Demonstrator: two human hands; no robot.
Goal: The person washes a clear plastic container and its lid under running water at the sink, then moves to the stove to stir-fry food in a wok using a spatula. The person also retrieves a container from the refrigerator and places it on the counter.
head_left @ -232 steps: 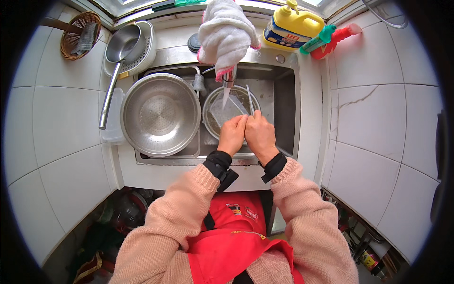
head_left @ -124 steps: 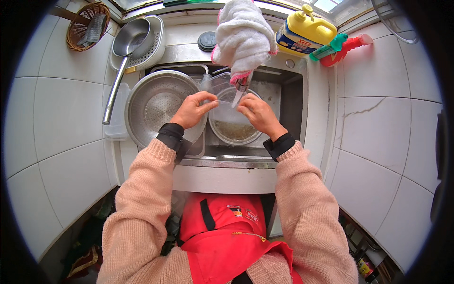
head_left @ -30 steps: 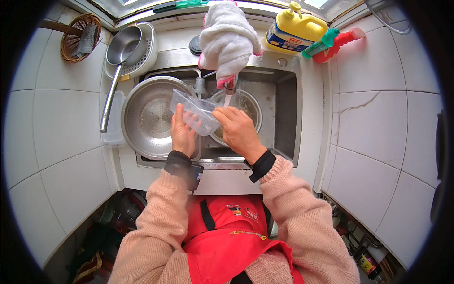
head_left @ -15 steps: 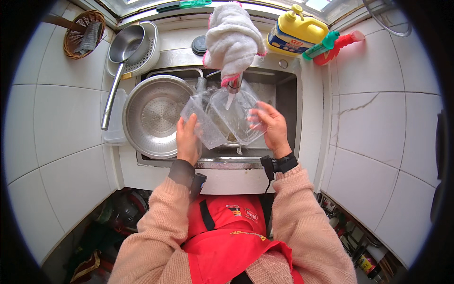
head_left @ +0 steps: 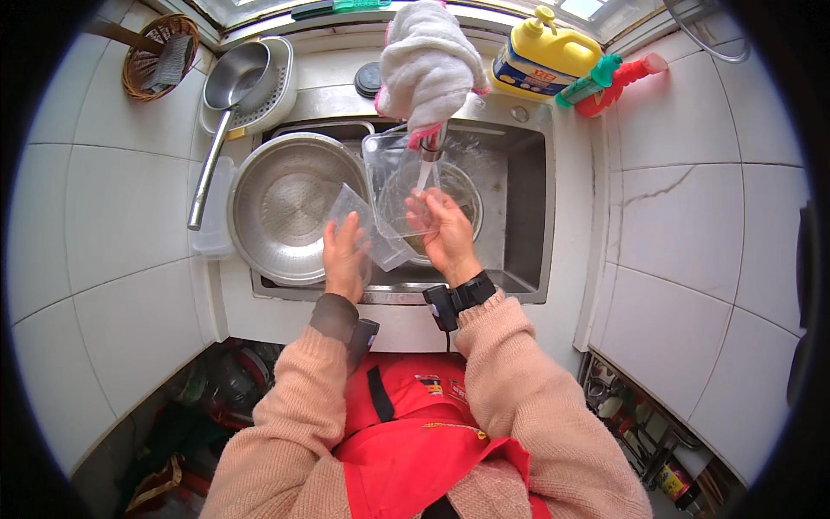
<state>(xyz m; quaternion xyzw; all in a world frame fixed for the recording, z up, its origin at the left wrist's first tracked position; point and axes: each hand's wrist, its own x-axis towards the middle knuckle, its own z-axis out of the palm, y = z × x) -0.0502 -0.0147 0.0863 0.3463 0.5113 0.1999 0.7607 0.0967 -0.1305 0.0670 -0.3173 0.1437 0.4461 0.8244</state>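
Since the last frame, the right hand (head_left: 439, 228) has swung left, bringing a clear tub (head_left: 389, 173) under the tap (head_left: 430, 151).

Its fingers curl round the tub's near right edge, the forearm slanting inward. Left of the tap and nearer the body, the left hand (head_left: 344, 253) points away, its fingers spread, gripping the side of a second clear tub (head_left: 373, 230), held tilted. A wide metal basin (head_left: 290, 208) sits left of the tap. Behind and right of the tap, a yellow jug (head_left: 558, 50) bears a printed blue label (head_left: 523, 74); nearer the body, the red apron (head_left: 389, 450) carries small printed patches.
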